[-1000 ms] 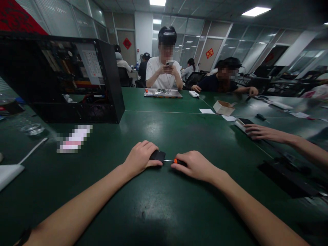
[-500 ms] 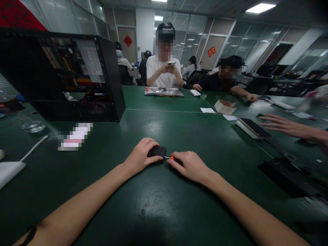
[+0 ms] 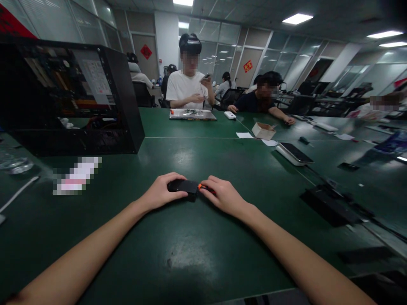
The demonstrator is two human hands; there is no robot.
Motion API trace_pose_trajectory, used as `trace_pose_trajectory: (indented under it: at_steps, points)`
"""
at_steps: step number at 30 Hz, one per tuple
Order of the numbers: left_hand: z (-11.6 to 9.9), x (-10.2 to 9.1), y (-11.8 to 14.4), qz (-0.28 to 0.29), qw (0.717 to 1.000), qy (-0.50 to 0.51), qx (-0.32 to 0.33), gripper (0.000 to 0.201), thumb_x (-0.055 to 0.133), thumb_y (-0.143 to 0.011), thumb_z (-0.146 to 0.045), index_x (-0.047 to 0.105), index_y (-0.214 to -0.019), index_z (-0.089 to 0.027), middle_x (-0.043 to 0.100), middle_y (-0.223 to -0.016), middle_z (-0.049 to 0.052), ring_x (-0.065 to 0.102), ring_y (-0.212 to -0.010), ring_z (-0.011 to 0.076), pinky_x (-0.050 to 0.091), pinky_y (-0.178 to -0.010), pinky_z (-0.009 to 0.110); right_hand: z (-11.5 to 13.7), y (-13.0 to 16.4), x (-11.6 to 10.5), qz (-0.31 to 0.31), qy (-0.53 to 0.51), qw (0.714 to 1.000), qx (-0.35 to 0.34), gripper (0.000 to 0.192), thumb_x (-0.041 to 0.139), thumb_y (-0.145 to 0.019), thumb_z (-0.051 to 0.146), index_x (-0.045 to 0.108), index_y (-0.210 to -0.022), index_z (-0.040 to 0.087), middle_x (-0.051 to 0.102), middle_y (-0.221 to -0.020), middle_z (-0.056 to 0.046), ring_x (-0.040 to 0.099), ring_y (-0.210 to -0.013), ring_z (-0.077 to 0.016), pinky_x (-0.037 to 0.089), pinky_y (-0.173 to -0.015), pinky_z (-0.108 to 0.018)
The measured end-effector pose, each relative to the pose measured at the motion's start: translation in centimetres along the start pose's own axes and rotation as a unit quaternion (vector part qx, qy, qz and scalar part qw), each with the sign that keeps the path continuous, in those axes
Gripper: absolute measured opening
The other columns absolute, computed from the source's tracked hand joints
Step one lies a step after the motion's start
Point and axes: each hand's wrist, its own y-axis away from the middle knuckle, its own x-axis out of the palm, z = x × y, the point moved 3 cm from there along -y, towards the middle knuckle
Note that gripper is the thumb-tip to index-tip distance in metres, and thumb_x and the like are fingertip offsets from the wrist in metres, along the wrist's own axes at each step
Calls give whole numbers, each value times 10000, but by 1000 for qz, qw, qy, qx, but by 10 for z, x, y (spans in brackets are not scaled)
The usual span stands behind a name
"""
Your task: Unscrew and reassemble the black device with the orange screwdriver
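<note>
The left hand (image 3: 161,190) is clamped on a black block (image 3: 188,187) at the middle of the frame, thumb along the near side and fingers over the far side. Just to its right, the right hand (image 3: 226,194) grips a screwdriver (image 3: 210,190) with a dark handle and an orange collar. The collar sits close against the block's right end; the shaft is too hidden to tell how far it reaches in. The two hands are apart from each other, the block and the collar between them, all above or on the green table (image 3: 190,231).

In the upper left stands a PC case (image 3: 125,99), open-sided, with a pixelated paper (image 3: 78,177) below it and a clear bottle (image 3: 15,163) at the left edge. At upper centre a person in white (image 3: 185,87) holds a phone (image 3: 206,78) behind a flat panel (image 3: 193,115). Right of centre are a small carton (image 3: 263,131) and a white case with a dark top (image 3: 295,154); lower down lies a black adapter (image 3: 330,206). A person in dark clothes (image 3: 252,103) leans on the table, upper right.
</note>
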Motion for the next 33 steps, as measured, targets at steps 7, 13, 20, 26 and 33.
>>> trace_pose_trajectory:
  at_steps: [7, 13, 20, 26, 33]
  points:
    - [15, -10, -2, 78, 990, 82, -86, 462, 801, -759, -443, 695, -1127, -184, 729, -1038, 44, 677, -956, 257, 521, -852, 353, -16, 0, 2, -24, -10, 1000, -12, 259, 509, -1021, 333, 704, -1092, 177, 679, -909, -65, 622, -772, -165, 474, -722, -283]
    - [11, -3, -1, 78, 987, 112, -91, 462, 820, -747, -407, 718, -1139, -186, 746, -1054, 49, 681, -980, 258, 509, -874, 353, -22, 2, -2, -36, -2, 999, -20, 250, 540, -1006, 323, 710, -1131, 189, 666, -950, -67, 626, -795, -170, 481, -725, -287]
    - [5, 0, -1, 58, 989, 100, -87, 440, 828, -740, -390, 735, -1118, -184, 760, -1051, 54, 691, -965, 258, 497, -859, 346, -26, 3, -1, -36, -36, 998, -26, 264, 533, -1011, 327, 717, -1123, 173, 658, -913, -63, 608, -764, -160, 468, -696, -280]
    - [1, 0, 0, 50, 989, 108, -87, 437, 833, -732, -378, 740, -1100, -162, 759, -1028, 63, 689, -958, 255, 496, -849, 337, -28, 2, 1, -44, -91, 995, -16, 269, 527, -1015, 335, 724, -1108, 178, 650, -881, -53, 605, -764, -158, 469, -697, -279]
    - [5, 1, 2, 46, 989, 111, -81, 451, 841, -734, -401, 742, -1108, -171, 761, -993, 53, 693, -916, 242, 504, -811, 320, -41, -4, 8, -26, -124, 992, -17, 280, 533, -1013, 362, 734, -1115, 196, 657, -888, -49, 619, -782, -161, 485, -707, -285]
